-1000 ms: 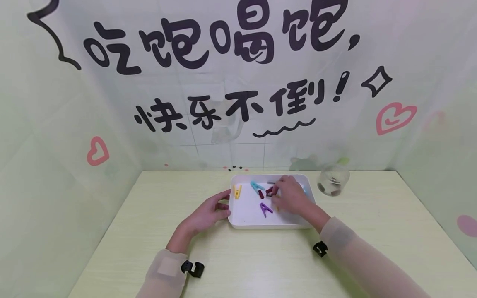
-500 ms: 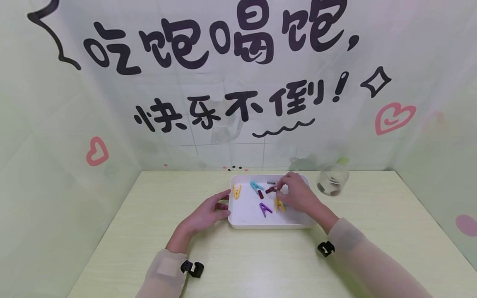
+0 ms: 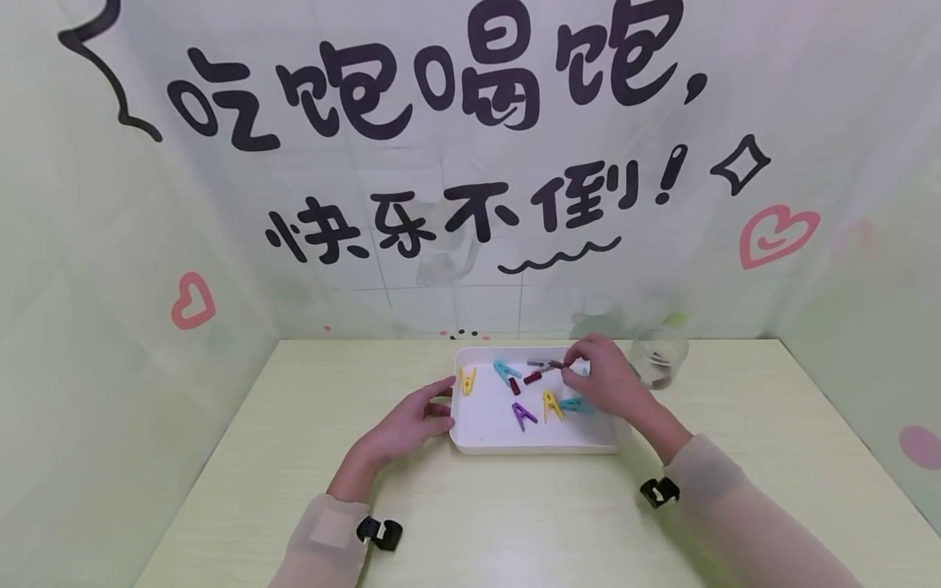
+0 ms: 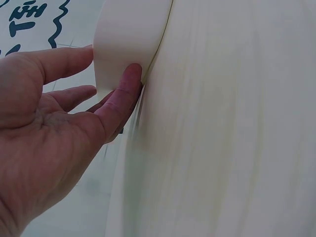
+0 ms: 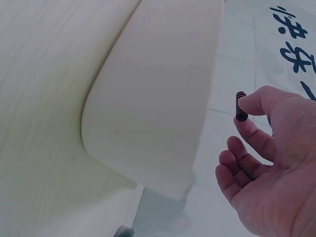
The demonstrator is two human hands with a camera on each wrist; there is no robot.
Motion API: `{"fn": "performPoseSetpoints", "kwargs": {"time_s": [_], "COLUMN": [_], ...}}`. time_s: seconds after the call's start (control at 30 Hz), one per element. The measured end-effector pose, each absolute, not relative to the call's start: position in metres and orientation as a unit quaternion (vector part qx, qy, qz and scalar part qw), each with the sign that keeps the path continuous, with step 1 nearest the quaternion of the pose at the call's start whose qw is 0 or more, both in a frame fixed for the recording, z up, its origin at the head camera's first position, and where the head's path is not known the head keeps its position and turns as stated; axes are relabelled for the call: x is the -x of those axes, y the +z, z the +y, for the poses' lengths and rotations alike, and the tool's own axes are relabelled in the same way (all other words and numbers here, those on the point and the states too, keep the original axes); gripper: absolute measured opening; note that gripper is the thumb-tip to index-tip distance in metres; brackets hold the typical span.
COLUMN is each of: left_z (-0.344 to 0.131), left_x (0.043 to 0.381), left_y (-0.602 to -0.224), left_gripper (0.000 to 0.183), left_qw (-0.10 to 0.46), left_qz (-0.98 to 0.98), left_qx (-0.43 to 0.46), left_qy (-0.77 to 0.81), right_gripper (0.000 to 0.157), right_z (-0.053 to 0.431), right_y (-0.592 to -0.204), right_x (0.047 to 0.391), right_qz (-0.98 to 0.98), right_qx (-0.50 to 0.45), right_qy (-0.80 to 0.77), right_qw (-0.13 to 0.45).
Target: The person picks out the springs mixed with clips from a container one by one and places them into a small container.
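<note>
My right hand [image 3: 606, 376] pinches a small dark ridged cylinder [image 5: 240, 106], which looks like a coil spring, between thumb and index finger above the right part of a white tray [image 3: 478, 429]. Its other fingers are loosely bent. With fingers spread and relaxed, my left hand [image 3: 408, 420] touches the tray's left wall. Inside the tray lie yellow clothespins [image 3: 467, 381] [image 3: 551, 405], blue ones [image 3: 506, 371] [image 3: 577, 405] and a purple clothespin [image 3: 524, 416]. Two dark red pieces [image 3: 515, 386] [image 3: 532, 378] and a greyish piece [image 3: 537, 363] lie near the tray's middle and back.
A clear round container [image 3: 659, 359] with a few dark pieces inside stands right of the tray, partly behind my right hand. The pale wooden table [image 3: 500, 523] extends around the tray. A printed curtain [image 3: 412, 294] hangs behind the table's back edge.
My right hand has moved right and slightly up, lifting the ridged cylinder from among the pieces and uncovering a yellow and a blue clothespin. The left hand has stayed at the tray wall.
</note>
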State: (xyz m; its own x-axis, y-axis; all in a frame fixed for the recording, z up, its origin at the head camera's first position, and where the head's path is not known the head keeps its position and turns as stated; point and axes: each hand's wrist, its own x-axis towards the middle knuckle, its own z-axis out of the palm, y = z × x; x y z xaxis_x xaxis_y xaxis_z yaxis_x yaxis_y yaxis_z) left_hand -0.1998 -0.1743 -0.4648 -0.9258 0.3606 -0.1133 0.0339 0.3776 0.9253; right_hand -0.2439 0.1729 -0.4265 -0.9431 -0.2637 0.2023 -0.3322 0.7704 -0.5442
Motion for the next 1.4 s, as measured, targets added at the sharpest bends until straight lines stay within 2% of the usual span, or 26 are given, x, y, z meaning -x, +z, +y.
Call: {"fn": "performPoseSetpoints", "kwargs": {"time_s": [0.3, 0.63, 1.4], "left_z": [-0.174, -0.174, -0.174], "left_x": [0.199, 0.2, 0.201], "left_y": [-0.464, -0.465, -0.466], "left_gripper": [0.069, 0.069, 0.069], "left_qw": [0.151, 0.152, 0.148], "left_qz": [0.812, 0.814, 0.817], "left_qx": [-0.118, -0.12, -0.12], "left_qy": [0.551, 0.548, 0.545], "right_gripper": [0.011, 0.016, 0.017], "right_z": [0.191, 0.212, 0.271], "right_y": [-0.416, -0.405, -0.409], "right_x": [0.242, 0.24, 0.244], "right_qz": [-0.933, -0.936, -0.939], "right_qx": [-0.156, -0.127, -0.091], "right_qy": [0.311, 0.314, 0.304], "right_qw": [0.087, 0.091, 0.136]}}
